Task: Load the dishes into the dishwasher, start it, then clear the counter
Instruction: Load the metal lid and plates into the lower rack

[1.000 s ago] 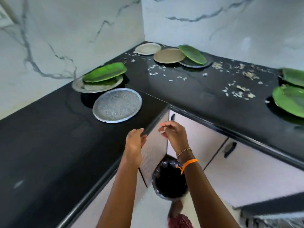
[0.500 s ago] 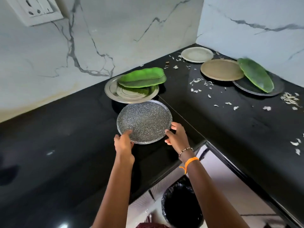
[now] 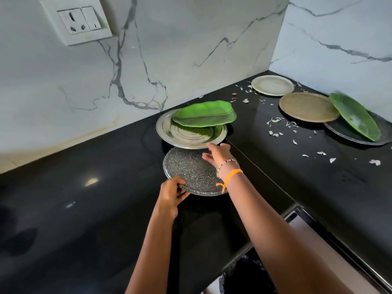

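Observation:
A grey speckled plate (image 3: 191, 168) lies on the black counter (image 3: 84, 209). My left hand (image 3: 170, 193) grips its near rim. My right hand (image 3: 218, 155) reaches over the plate with fingers extended, close to the rim of a steel plate (image 3: 188, 134) just behind. A green leaf-shaped plate (image 3: 204, 113) rests tilted on the steel plate. Farther right along the counter lie a white plate (image 3: 272, 85), a tan plate (image 3: 308, 106) and a second green leaf plate (image 3: 355, 115) on a dark plate (image 3: 347, 133).
White food scraps (image 3: 277, 126) are scattered over the right counter. A black-lined bin (image 3: 248, 276) stands below the counter edge beside pale cabinet fronts (image 3: 331, 257). A wall socket (image 3: 78, 23) sits on the marble wall above.
Both hands rose from the counter's edge to the speckled plate. My left hand has closed on its near rim, and my right hand has moved forward over it toward the steel plate.

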